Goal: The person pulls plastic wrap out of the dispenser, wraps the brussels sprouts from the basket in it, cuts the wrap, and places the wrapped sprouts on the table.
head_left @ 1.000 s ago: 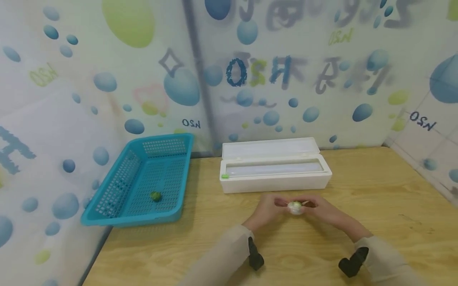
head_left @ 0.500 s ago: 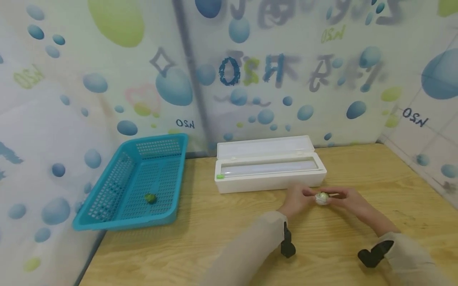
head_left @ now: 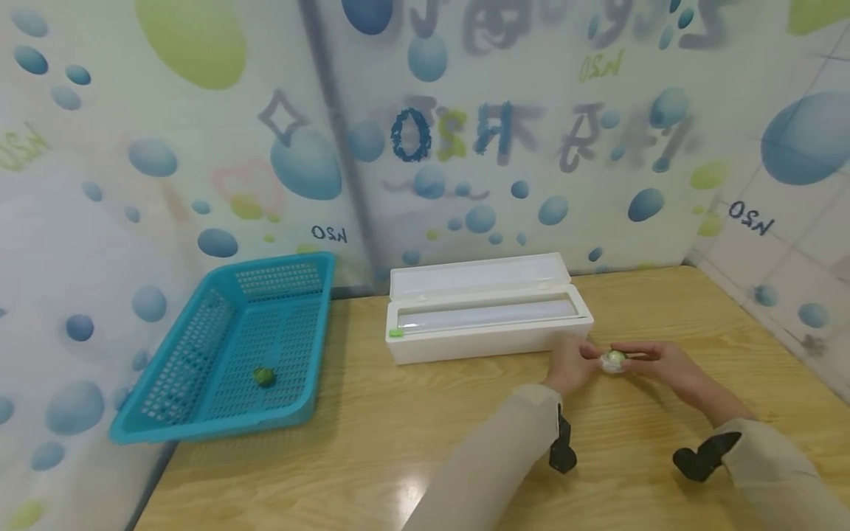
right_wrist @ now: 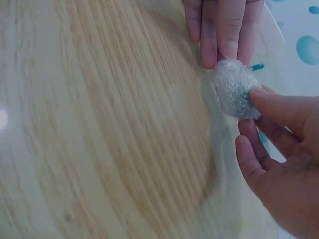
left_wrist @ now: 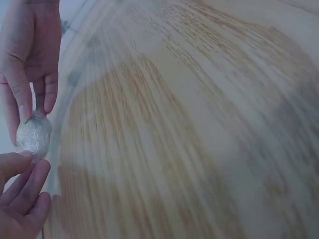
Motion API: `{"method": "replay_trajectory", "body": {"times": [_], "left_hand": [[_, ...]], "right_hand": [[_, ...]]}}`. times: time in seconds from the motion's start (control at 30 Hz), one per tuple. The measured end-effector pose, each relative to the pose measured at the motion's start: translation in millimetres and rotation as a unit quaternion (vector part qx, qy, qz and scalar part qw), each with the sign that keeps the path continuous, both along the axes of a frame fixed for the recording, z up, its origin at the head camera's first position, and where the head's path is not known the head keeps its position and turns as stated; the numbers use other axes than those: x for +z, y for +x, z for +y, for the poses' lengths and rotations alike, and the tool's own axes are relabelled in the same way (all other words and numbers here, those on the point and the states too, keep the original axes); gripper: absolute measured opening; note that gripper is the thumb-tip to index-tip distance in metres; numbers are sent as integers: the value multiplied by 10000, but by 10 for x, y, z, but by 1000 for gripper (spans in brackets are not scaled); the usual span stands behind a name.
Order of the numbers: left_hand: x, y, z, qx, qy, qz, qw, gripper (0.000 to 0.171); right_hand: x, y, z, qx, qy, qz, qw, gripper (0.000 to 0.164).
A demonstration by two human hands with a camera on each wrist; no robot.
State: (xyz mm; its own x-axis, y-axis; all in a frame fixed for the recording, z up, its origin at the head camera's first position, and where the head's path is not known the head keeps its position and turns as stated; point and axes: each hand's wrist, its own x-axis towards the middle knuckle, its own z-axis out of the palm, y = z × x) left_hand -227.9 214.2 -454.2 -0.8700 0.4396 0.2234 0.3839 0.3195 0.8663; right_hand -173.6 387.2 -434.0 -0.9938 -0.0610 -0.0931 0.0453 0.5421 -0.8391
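Between my two hands is a small roundish green vegetable [head_left: 613, 361] wrapped in crinkled clear cling film; the film hides its exact kind. My left hand [head_left: 571, 366] pinches one end between thumb and fingers. From the opposite side, my right hand [head_left: 679, 372] pinches the other end. Close up in the right wrist view, the wrapped vegetable [right_wrist: 234, 92] looks silvery and lumpy under the film. Just behind the hands stands a white cling film dispenser box [head_left: 491, 341], its lid raised and a roll of film [head_left: 488, 316] inside.
A blue plastic basket [head_left: 311, 391] stands at the left of the wooden table [head_left: 372, 457], with one small green vegetable [head_left: 263, 377] in it. A green slider [head_left: 396, 333] sits at the dispenser's left front edge. A patterned wall sheet [head_left: 398, 214] rises behind.
Both hands have moved to the right with the wrapped vegetable, from in front of the dispenser's middle to its right front corner. The head view has shifted a little to the right.
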Motion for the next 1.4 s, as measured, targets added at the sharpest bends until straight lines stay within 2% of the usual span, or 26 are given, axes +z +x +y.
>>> {"method": "replay_trajectory", "body": {"times": [0.17, 0.3, 0.47, 0.7, 0.83, 0.97, 1.07, 1.27, 1.4], "left_hand": [[1, 10, 68, 137, 56, -211, 9997, 12], [-5, 14, 102, 169, -61, -242, 9995, 12], [-12, 24, 132, 183, -312, -132, 9993, 12], [-4, 47, 156, 551, -852, -46, 9948, 11], [-25, 56, 163, 610, -734, 26, 9954, 11], [-47, 46, 136, 506, -555, 62, 9972, 11], [-45, 11, 90, 302, -458, -143, 9984, 11], [12, -85, -52, -126, -220, -652, 9976, 16], [68, -148, -213, -444, -361, -521, 9970, 13]], "right_hand": [[-23, -13, 66, -22, 57, 29, 10000, 50], [-53, -7, 111, -24, 20, 68, 10000, 50], [-89, 20, 127, -69, 25, 132, 9999, 48], [-127, 16, 119, -178, 281, 157, 9993, 48], [-125, 16, 101, -189, 224, 151, 9995, 47], [-101, 14, 57, -158, 83, 76, 9998, 48], [-77, -2, 38, -29, 8, 21, 10000, 48], [35, -29, 48, -113, 9, -95, 9999, 53], [160, -52, 29, -176, 137, 228, 9995, 52]]}}
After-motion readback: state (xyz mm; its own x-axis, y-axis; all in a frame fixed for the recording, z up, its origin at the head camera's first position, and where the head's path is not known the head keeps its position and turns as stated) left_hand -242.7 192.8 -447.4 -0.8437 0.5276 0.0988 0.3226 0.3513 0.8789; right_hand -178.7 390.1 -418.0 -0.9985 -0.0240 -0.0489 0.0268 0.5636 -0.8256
